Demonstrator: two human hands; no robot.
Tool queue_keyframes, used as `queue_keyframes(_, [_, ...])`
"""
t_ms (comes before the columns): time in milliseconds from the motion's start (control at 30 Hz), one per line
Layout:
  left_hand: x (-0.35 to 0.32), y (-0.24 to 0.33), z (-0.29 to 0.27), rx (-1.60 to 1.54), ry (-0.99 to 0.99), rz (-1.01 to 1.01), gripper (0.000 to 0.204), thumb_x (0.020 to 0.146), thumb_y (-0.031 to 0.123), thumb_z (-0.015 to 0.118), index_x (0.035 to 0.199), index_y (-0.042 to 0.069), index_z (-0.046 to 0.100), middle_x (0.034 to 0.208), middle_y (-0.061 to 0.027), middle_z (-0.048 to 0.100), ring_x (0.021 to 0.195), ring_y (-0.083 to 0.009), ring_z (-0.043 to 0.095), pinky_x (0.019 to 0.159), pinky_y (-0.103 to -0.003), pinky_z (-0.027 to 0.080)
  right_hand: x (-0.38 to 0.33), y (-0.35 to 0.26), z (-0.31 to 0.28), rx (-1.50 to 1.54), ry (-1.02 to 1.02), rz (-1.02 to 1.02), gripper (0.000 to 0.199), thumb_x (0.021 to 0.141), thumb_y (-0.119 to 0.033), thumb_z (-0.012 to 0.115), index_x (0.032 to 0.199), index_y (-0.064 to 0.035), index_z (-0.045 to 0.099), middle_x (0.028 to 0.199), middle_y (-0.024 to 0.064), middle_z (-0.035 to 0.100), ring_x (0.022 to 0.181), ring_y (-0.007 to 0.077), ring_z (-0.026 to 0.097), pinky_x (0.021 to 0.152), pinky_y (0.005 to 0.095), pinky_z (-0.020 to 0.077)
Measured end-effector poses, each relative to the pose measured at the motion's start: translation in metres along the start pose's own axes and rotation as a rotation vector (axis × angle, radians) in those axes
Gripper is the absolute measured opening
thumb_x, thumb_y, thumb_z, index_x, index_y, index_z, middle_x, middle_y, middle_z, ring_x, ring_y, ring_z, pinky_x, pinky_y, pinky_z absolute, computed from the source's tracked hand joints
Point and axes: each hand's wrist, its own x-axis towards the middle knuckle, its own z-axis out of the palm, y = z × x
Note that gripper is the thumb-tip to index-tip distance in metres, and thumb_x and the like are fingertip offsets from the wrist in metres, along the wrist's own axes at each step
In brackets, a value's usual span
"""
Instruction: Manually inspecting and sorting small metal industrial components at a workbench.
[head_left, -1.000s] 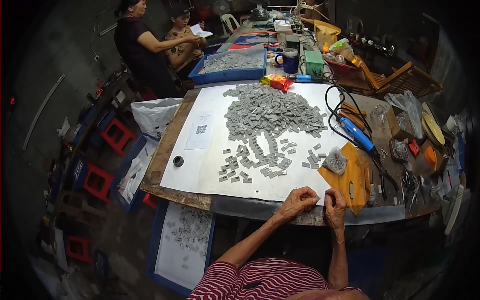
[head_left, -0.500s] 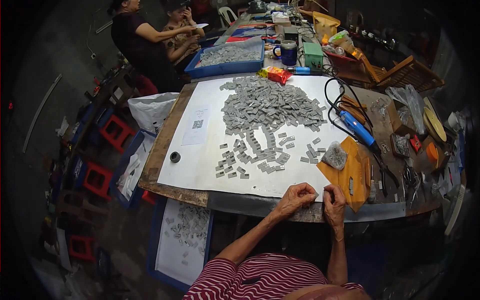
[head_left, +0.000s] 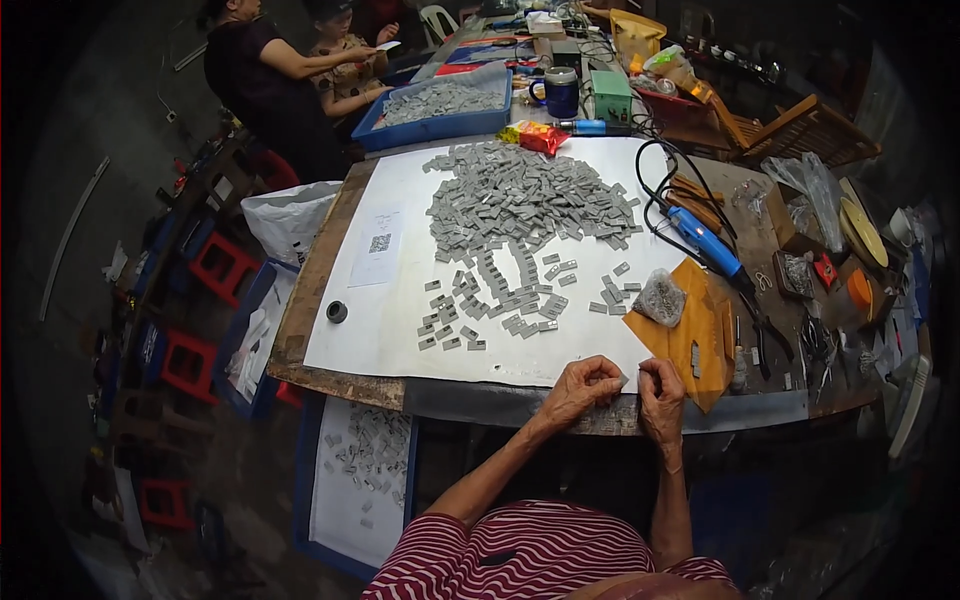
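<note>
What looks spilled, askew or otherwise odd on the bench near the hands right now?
Nothing looks damaged. The grey parts lie in a loose heap on the white sheet, with strays trailing toward the near edge. More grey pieces lie in the tray on the floor below. Both the left hand and the right hand pinch something small, too small to identify.

On the table (head_left: pixel 330 290): one white sheet (head_left: pixel 400 310), one large heap of small grey pieces (head_left: pixel 520 205) too many to count, one black ring (head_left: pixel 337 312), one blue handheld tool (head_left: pixel 705 240), one dark mug (head_left: pixel 560 95), one green box (head_left: pixel 610 98). Blue trays holding grey pieces: two, one at the table's far end (head_left: pixel 440 125), one on the floor (head_left: pixel 310 500). Own hands in view: two, the left hand (head_left: pixel 582 385) and the right hand (head_left: pixel 660 395); other people at the far end: two.
</note>
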Motion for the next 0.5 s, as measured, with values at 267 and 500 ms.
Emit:
queue_keyframes(267, [0.0, -0.0026, -0.0006, -0.007, -0.006, 0.005, 0.017, 0.082, 0.016, 0.062, 0.089, 0.001, 0.056, 0.073, 0.0009, 0.053, 0.063, -0.006, 0.048, 0.06, -0.019, 0.041, -0.0003, -0.0007, -0.0006, 0.0, -0.005, 0.004, 0.007, 0.076, 0.006, 0.052, 0.081, 0.0019, 0.053, 0.07, 0.0078, 0.049, 0.053, 0.0145, 0.044, 0.049, 0.0264, 0.0365])
queue_keyframes(500, [0.0, -0.0046, -0.0013, 0.003, 0.0, 0.003, 0.017, 0.082, 0.016, 0.061, 0.089, 0.001, 0.056, 0.073, 0.0006, 0.054, 0.063, -0.006, 0.048, 0.059, -0.02, 0.041, -0.0009, -0.0005, 0.0003, -0.019, -0.002, -0.018, 0.007, 0.076, 0.006, 0.052, 0.081, 0.002, 0.053, 0.071, 0.0075, 0.05, 0.053, 0.0142, 0.045, 0.049, 0.0261, 0.0369])
